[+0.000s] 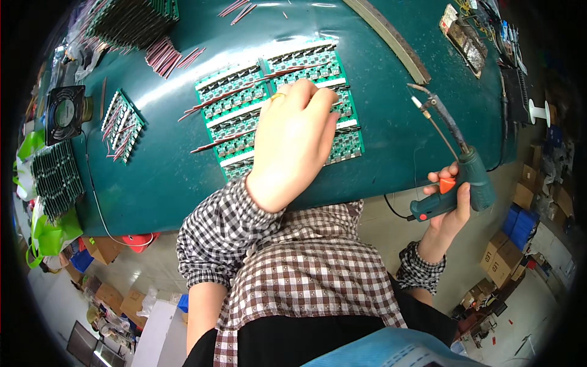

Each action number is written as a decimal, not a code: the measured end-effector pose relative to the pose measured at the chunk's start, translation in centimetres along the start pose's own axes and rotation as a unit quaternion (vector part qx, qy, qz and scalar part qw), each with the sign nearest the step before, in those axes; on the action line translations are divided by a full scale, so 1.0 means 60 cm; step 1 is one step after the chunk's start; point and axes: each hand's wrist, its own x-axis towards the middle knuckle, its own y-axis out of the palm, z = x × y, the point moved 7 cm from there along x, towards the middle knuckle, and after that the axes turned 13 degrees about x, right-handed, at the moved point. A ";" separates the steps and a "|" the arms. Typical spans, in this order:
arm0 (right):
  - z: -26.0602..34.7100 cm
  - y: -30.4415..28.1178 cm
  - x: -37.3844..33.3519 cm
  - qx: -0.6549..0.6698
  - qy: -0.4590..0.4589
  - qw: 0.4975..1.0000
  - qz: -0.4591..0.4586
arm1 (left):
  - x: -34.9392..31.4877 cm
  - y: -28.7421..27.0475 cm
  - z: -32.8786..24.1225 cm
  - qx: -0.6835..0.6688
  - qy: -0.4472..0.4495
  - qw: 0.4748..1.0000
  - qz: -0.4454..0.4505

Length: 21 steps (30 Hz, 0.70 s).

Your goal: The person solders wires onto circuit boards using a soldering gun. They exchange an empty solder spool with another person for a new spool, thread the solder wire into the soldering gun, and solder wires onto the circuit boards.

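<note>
Two green circuit board panels [347, 142] lie side by side on the table in front of me, with white strips and rows of small black parts. Red and black wires [215, 105] rest across them. My left hand [292, 137] is over the panels, its fingers curled down and closed; what they hold, if anything, is hidden beneath. In my right hand [451, 221] is a dark green soldering gun [478, 177] with a red trigger. Its tip and thin feed tube point up and left, raised beside the panels and apart from them.
A smaller wired board [122, 126] lies to the left, near a black fan [65, 114]. Stacked boards [131, 23] and a bundle of wires [164, 56] are at the far left. A long bar [391, 40] and a worn metal tray [463, 40] lie at the far right.
</note>
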 end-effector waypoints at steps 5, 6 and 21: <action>-0.020 -0.012 0.015 0.013 0.026 0.999 -0.034 | 0.022 0.050 0.015 0.053 -0.017 0.997 0.058; -0.024 -0.013 0.022 0.015 0.032 0.999 -0.034 | 0.025 0.053 0.018 0.056 -0.020 0.996 0.061; -0.039 -0.042 0.050 0.139 0.069 0.983 -0.097 | 0.026 0.034 -0.009 0.003 -0.007 0.999 0.032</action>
